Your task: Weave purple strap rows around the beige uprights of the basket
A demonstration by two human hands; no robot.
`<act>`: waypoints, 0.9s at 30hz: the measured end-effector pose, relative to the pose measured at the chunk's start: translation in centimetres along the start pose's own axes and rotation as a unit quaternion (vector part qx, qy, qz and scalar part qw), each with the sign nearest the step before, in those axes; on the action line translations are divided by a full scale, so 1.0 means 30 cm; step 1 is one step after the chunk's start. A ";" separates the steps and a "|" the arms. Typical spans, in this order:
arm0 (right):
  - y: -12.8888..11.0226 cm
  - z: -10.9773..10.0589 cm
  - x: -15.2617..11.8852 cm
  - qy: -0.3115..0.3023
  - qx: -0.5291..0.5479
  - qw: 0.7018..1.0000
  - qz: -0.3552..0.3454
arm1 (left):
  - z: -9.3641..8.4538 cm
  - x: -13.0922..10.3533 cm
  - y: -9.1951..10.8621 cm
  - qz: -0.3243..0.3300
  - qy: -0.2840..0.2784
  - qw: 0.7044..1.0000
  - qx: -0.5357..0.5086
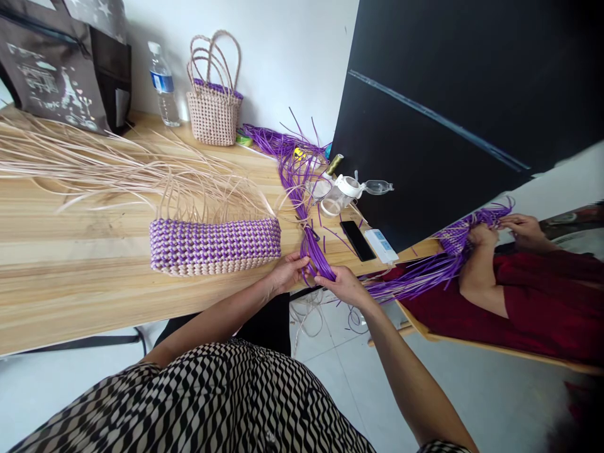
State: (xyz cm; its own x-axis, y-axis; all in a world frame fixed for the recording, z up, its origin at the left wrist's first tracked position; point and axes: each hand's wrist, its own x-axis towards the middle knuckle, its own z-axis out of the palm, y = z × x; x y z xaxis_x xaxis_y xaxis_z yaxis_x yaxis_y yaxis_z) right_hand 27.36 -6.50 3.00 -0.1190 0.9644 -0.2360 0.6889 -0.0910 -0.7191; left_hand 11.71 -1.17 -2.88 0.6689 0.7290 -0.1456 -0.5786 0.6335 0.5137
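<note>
A bundle of purple strands [311, 242] runs down the table to its front edge. My right hand [343, 284] is closed around the lower end of this bundle. Just left of it, my left hand [289, 272] pinches at the strands, its fingertips touching them. Beside my left hand lies a partly woven purple and beige basket [214, 246], with loose beige strands [141, 165] rising from its top edge and spreading over the table to the left.
A finished small basket [214, 116], a water bottle [164, 88] and a dark bag [66, 69] stand at the back. A phone [357, 240], a white box [381, 245] and a clear jar [336, 196] lie right. Another person in red [542, 296] weaves beyond the black panel [443, 113].
</note>
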 end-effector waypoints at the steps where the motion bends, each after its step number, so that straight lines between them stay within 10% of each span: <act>1: -0.001 -0.001 0.000 -0.002 0.009 1.000 -0.003 | 0.001 -0.001 0.001 0.000 0.005 1.000 -0.001; 18: 0.018 0.054 0.057 0.061 -0.264 0.962 -0.001 | 0.033 -0.053 -0.010 -0.021 0.087 0.971 0.220; 27: 0.073 0.034 0.167 0.087 -0.376 0.918 0.093 | 0.147 -0.266 0.028 -0.231 -0.085 0.945 0.213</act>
State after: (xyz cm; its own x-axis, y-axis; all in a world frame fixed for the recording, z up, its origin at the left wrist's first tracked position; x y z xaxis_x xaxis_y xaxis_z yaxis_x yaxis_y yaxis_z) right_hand 27.54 -2.12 -0.41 0.1219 0.9804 -0.1548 0.9922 -0.1245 -0.0071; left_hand 7.94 -7.60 2.45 0.8905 0.3243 -0.3192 0.0109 0.6861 0.7274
